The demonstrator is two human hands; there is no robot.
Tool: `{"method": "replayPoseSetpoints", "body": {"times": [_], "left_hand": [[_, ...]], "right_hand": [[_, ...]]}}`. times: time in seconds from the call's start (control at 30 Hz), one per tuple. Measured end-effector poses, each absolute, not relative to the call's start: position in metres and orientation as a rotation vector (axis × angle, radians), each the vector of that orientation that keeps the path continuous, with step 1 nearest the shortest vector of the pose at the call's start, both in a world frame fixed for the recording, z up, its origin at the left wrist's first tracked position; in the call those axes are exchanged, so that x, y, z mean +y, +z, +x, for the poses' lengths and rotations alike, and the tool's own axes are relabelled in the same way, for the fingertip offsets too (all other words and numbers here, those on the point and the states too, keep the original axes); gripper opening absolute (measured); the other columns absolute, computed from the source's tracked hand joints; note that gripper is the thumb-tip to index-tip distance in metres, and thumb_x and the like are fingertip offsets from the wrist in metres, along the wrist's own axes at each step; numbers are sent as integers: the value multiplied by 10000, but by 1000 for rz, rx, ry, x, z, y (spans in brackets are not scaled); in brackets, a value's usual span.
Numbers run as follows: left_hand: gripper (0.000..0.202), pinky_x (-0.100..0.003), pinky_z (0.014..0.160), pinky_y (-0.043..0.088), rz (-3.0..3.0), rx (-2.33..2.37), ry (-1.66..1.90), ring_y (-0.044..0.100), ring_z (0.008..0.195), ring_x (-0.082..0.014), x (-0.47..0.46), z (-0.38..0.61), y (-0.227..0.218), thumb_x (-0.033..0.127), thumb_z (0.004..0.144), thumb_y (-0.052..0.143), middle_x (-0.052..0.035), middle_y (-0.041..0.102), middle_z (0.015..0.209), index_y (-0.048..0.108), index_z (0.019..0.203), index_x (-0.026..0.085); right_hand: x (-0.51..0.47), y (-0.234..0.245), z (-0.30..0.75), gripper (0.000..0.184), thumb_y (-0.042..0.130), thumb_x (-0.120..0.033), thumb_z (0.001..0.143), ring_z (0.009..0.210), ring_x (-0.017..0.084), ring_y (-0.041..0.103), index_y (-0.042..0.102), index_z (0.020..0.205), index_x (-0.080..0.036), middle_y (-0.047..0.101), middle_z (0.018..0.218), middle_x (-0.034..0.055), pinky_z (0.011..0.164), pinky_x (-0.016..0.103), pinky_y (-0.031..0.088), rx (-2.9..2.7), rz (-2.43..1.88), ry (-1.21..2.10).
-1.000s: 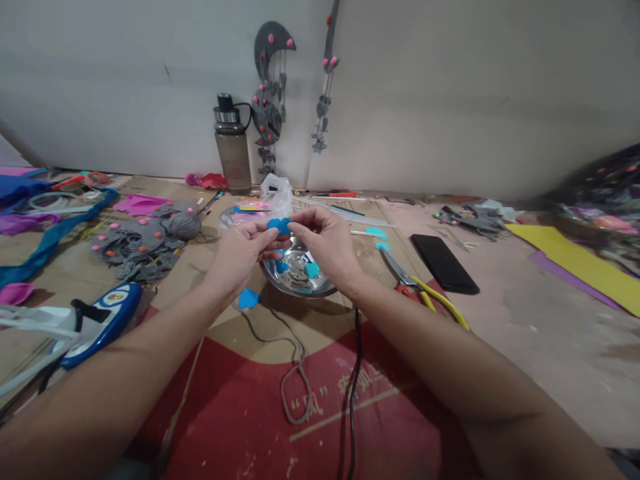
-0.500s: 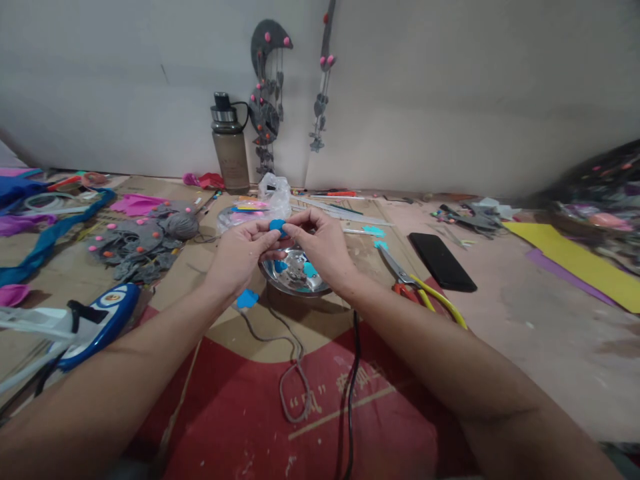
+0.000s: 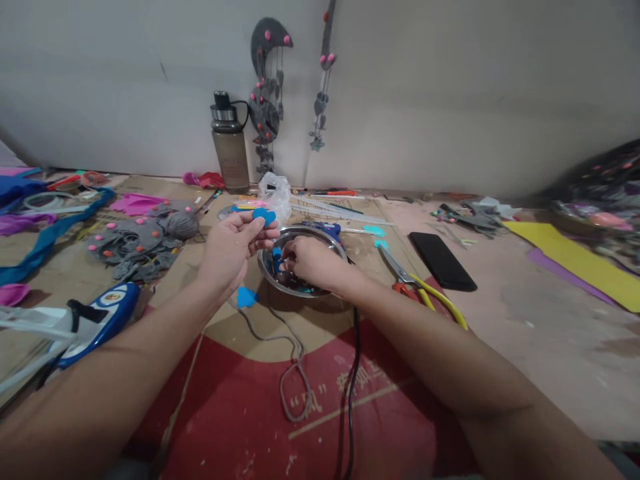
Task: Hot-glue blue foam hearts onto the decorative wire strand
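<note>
My left hand (image 3: 229, 247) pinches a blue cloud-shaped cutout (image 3: 264, 216) between thumb and fingers, raised just left of a shiny metal bowl (image 3: 295, 292). Into that bowl reaches my right hand (image 3: 315, 265), fingers curled down and closed together. Whether they grip anything is hidden. Beside these fingertips shows a small blue piece (image 3: 277, 255) in the bowl. Another blue cutout (image 3: 247, 297) lies on the cardboard in front of the bowl, close to a loose grey cord (image 3: 283, 390).
Behind the bowl sits a blue tool (image 3: 327, 230), partly hidden. Yellow-and-red-handled scissors (image 3: 407, 277) and a black phone (image 3: 442, 261) lie to the right. A bottle (image 3: 231, 150) stands by the wall. Grey felt pieces (image 3: 133, 240) are at left. A black cable (image 3: 353, 387) runs forward.
My hands have parted. My right hand let go of the blue cutout and dropped into the bowl; my left hand keeps the cutout and moved slightly left.
</note>
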State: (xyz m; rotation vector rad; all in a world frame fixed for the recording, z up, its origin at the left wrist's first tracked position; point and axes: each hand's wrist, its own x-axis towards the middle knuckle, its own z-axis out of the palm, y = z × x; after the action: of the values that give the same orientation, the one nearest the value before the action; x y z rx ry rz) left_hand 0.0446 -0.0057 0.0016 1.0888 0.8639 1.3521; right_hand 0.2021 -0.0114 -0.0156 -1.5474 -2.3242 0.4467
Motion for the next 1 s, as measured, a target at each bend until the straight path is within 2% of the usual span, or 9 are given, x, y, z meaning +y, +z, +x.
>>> {"method": "replayPoseSetpoints", "body": {"times": [0.2, 0.33, 0.47, 0.73, 1.0], "left_hand": [[80, -186, 567, 512, 1115, 871, 1347, 661, 656, -108, -6, 45, -1, 171, 778, 663, -62, 713, 805, 624, 832, 126], [91, -186, 567, 507, 1118, 881, 1336, 668, 669, -114, -7, 46, 0, 181, 780, 663, -67, 711, 808, 632, 840, 120], [88, -193, 574, 512, 1141, 915, 1328, 672, 674, -119, -8, 46, 1, 181, 781, 654, -70, 712, 818, 635, 842, 121], [132, -208, 569, 527, 1233, 986, 1317, 675, 653, -130, -6, 43, 0, 217, 757, 676, -66, 711, 792, 644, 841, 120], [170, -213, 562, 540, 1338, 977, 1267, 672, 628, -136, -3, 43, -4, 266, 744, 703, -46, 697, 711, 653, 831, 129]], "right_hand": [[-12, -12, 197, 142, 638, -167, 767, 853, 221, 622, 708, 886, -135, 702, 928, 120, 736, 299, 419, -2439, -1610, 386], [-10, -13, 198, 80, 661, -173, 742, 730, 183, 593, 687, 813, -146, 689, 823, 83, 657, 280, 395, -2435, -1592, 449], [-10, -13, 203, 38, 609, -151, 742, 674, 149, 543, 628, 771, -166, 653, 763, 46, 605, 260, 355, -2358, -1515, 507], [-7, 4, 218, 86, 522, -118, 687, 612, 104, 440, 477, 704, -190, 492, 651, -38, 582, 240, 310, -2049, -1265, 465], [-15, 15, 216, 92, 500, -109, 711, 681, 123, 479, 532, 766, -176, 567, 742, 4, 642, 265, 352, -1970, -1213, 495]]}}
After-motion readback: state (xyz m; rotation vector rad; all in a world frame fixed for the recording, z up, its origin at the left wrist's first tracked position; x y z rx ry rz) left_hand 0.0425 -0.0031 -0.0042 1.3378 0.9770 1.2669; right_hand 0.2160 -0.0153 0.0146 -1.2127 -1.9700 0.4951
